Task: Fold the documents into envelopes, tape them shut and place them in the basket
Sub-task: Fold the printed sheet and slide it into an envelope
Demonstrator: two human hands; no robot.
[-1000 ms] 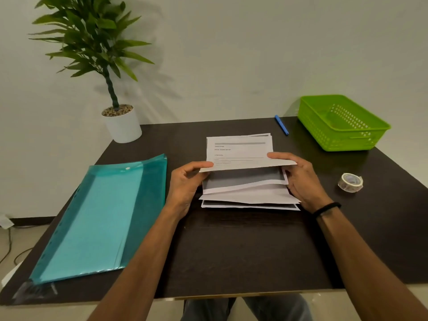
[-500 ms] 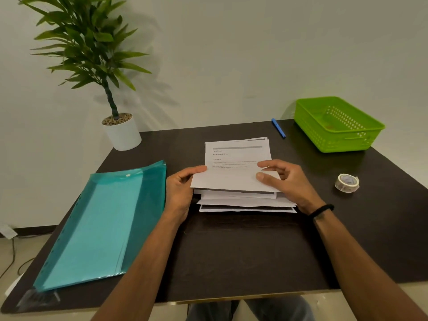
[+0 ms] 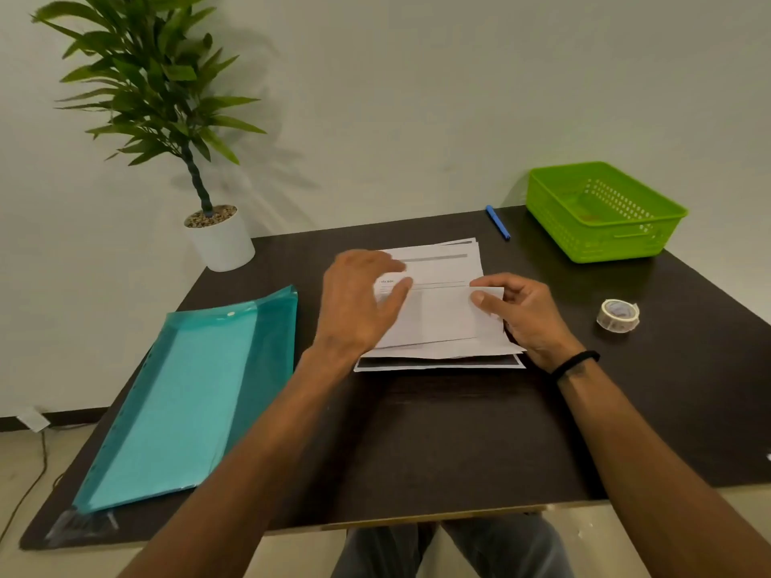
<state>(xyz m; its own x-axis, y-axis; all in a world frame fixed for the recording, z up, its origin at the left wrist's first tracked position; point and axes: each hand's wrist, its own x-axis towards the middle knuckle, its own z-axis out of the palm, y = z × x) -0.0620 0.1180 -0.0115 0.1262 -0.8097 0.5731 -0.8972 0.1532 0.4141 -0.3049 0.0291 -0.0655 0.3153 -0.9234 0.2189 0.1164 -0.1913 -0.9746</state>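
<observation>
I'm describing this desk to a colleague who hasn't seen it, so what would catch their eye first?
Mid-table, the left hand presses flat on a partly folded sheet of paper atop a paper stack, while the right hand pinches the fold's right edge. A bright green basket sits at the far right corner, and a large teal plastic folder lies at the left.

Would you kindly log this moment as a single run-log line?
step: folding top sheet | left hand: pressing fold flat | right hand: pinching folded edge | tape roll: untouched | basket: no envelopes
</observation>
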